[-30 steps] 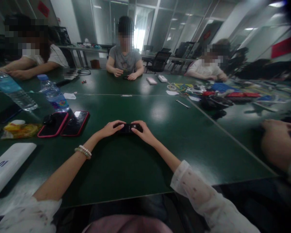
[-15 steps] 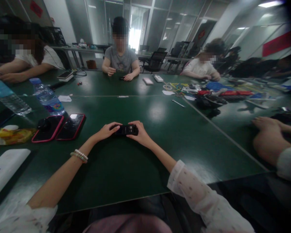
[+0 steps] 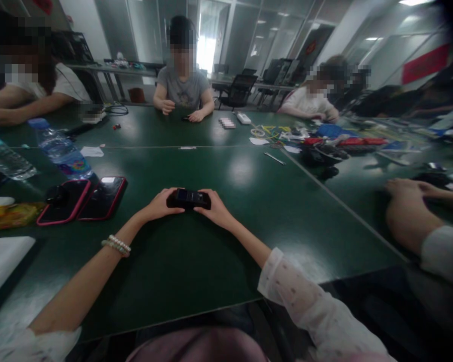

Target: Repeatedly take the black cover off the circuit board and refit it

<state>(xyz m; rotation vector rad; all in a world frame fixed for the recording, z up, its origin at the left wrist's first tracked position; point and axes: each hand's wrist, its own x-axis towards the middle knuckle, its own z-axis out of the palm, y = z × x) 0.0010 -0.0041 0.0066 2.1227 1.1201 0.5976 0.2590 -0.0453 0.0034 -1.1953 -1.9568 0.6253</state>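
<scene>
A small black device (image 3: 189, 198) with a dark screen and small light markings lies between my two hands, just over the green table (image 3: 196, 266). My left hand (image 3: 161, 205) is closed on its left end, the thumb along the near edge. Its right end is gripped by my right hand (image 3: 216, 207), with the thumb also at the near edge. Whether the device touches the tabletop cannot be made out.
Left are two red-edged phones (image 3: 104, 198), a water bottle (image 3: 62, 151), a yellow packet (image 3: 13, 213) and a white case (image 3: 7, 259). A wrench (image 3: 275, 159) and tangled cables (image 3: 324, 138) lie right. Several people sit around; one's arm (image 3: 411, 216) rests at right.
The view has shifted slightly, so the surroundings sit further left. My left thumb has moved off the device's face to its near edge, and the device looks tilted differently.
</scene>
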